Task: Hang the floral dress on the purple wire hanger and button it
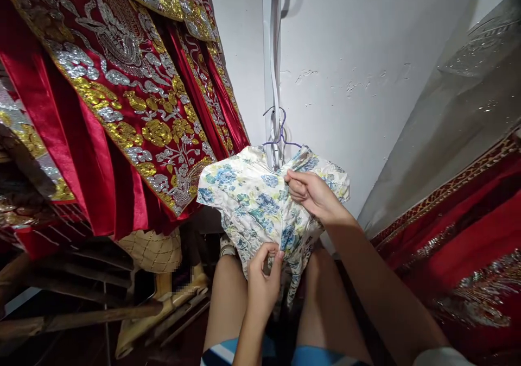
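A white short-sleeved shirt [252, 197] printed with blue and yellow-green flowers hangs in front of my knees on a purple wire hanger [282, 132]. My right hand [311, 192] pinches the shirt's front edge just under the neckline, its fingers curled. Lower down, my left hand [264, 276] grips the same front edge between thumb and forefinger. Between the two hands the edge runs nearly straight up and down. The shirt's lower part hangs between my legs and is partly in shadow.
Red costumes [157, 105] with gold and silver sequins hang at the left. Below them are bamboo poles [138, 314] and a woven basket-like object [152, 249]. Behind the hanger, a white strap [273, 56] runs down the pale wall [345, 45]. Plastic sheeting [456, 100] and red sequined cloth [459, 263] are at the right.
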Demonstrator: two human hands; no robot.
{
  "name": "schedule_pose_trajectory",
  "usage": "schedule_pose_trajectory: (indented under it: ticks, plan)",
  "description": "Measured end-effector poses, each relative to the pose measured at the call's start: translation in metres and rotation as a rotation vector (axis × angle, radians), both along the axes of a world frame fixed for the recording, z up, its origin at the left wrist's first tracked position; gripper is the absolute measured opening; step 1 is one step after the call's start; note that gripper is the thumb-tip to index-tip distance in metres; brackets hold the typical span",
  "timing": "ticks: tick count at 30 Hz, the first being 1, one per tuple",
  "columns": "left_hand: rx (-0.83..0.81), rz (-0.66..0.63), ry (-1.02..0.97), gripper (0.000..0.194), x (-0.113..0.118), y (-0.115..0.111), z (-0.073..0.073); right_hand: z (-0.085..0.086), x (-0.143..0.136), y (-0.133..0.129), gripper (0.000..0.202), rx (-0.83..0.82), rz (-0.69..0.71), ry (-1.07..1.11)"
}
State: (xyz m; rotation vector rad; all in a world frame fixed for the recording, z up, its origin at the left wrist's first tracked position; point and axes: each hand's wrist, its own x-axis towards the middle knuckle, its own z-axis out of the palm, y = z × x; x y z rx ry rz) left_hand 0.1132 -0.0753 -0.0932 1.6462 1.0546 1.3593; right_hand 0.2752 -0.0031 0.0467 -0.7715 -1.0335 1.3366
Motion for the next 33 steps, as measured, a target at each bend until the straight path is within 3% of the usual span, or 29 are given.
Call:
schedule_pose_trajectory:
  ticks: [3, 6, 10, 12, 15, 18, 20, 21, 23, 25, 27, 33]
  plan:
    - [0.042, 0.016, 0.077, 0.023, -0.004, 0.007, 0.001, 0.026, -0.004, 0.014, 0.025, 0.039, -0.06, -0.034]
    - [0.037, -0.051, 0.121, 0.023, -0.006, 0.009, -0.006, 0.043, 0.0, 0.023, 0.021, 0.054, -0.107, 0.0]
    - [-0.012, -0.109, 0.123, 0.025, -0.003, 0.005, -0.022, 0.039, 0.011, 0.022, 0.02, 0.099, -0.092, 0.001]
    - [-0.012, -0.152, 0.108, 0.023, 0.0, 0.006, -0.019, 0.028, 0.013, 0.016, 0.022, 0.165, -0.157, -0.064]
    - [0.063, -0.238, 0.069, 0.022, 0.005, 0.013, 0.014, 0.012, 0.01, 0.006, 0.027, 0.248, -0.215, -0.167]
    - [0.229, -0.154, -0.033, 0.014, 0.01, 0.034, 0.073, 0.003, 0.005, -0.003, 0.029, 0.279, -0.223, -0.204]
    - [0.34, -0.062, -0.127, 0.023, 0.013, 0.056, 0.111, 0.001, 0.002, -0.007, 0.03, 0.296, -0.223, -0.207]
    - [0.391, -0.038, -0.133, 0.028, 0.015, 0.067, 0.127, 0.0, 0.001, -0.009, 0.031, 0.304, -0.218, -0.203]
    - [0.451, -0.11, -0.033, 0.022, 0.021, 0.087, 0.148, -0.001, 0.0, -0.01, 0.032, 0.323, -0.216, -0.183]
    - [0.459, -0.196, 0.074, 0.019, 0.026, 0.1, 0.155, -0.004, 0.0, -0.009, 0.033, 0.345, -0.233, -0.159]
    - [0.457, -0.197, 0.095, 0.03, 0.032, 0.106, 0.153, -0.008, 0.001, -0.005, 0.034, 0.358, -0.262, -0.182]
    - [0.519, 0.026, -0.076, 0.034, 0.039, 0.109, 0.136, -0.033, 0.001, 0.006, 0.032, 0.306, -0.345, -0.378]
